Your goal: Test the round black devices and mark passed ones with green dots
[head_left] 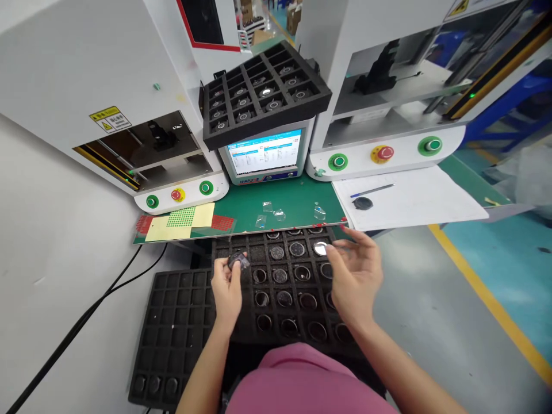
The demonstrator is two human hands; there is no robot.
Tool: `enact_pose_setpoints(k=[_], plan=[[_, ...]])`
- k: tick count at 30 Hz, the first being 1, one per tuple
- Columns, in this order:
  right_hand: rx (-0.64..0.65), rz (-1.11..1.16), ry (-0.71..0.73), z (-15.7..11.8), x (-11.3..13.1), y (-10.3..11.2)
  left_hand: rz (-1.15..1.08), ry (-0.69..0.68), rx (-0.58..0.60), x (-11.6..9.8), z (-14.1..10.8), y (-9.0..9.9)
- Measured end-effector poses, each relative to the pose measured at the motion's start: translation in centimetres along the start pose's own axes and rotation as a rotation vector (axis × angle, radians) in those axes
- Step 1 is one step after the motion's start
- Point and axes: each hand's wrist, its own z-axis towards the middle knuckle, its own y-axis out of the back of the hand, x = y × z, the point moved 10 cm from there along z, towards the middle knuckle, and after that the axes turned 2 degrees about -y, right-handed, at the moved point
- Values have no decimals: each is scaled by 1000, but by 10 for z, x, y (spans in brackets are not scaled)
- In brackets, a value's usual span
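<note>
My left hand is closed around a dark round watch case, with a bit of clear film on its near side. Below and to the right lies a black foam tray whose compartments hold several round watch cases. Over the tray's right side hovers my right hand, fingers apart and nothing seen in them. Close to its thumb sits a watch case with a bright, reflecting face. Part of the tray's right column is hidden behind that hand.
A second foam tray lies lower left. Another tray with parts rests above a monitor, between two white machines with buttons. Film scraps and sticker sheets lie on the green bench; paper holds a pen and a watch case.
</note>
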Motion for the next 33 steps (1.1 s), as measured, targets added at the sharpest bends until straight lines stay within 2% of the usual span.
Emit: enact_pose_setpoints(k=[2,5,7,10,12,15,17,20,24,26,30,33], plan=[[-33,-17,-12,5,-9,19,128,-40,-27,34,4,0],[-19,-5,-80,1,-26,30,233,-144,22,65,7,-23],[-12,12,-104,-4,-30,29,294,-224,79,73,11,-46],[-7,21,-102,-9,-24,25,374,-311,146,78,17,-78],[-4,-3,-93,-9,-18,28,419,-346,163,82,20,-91],[-26,-79,-69,3,-17,46,461,-389,178,88,20,-97],[-30,-183,-9,24,-22,59,466,-425,202,90,16,-98],[1,-458,99,75,-36,67,455,-472,213,87,11,-93],[-12,-591,97,156,-63,68,437,-496,112,72,7,-77],[-19,-606,88,186,-71,61,429,-517,64,62,3,-68],[-1,-544,60,216,-77,44,407,-515,11,54,-3,-51],[41,-438,37,220,-74,35,323,-402,9,56,0,-37]])
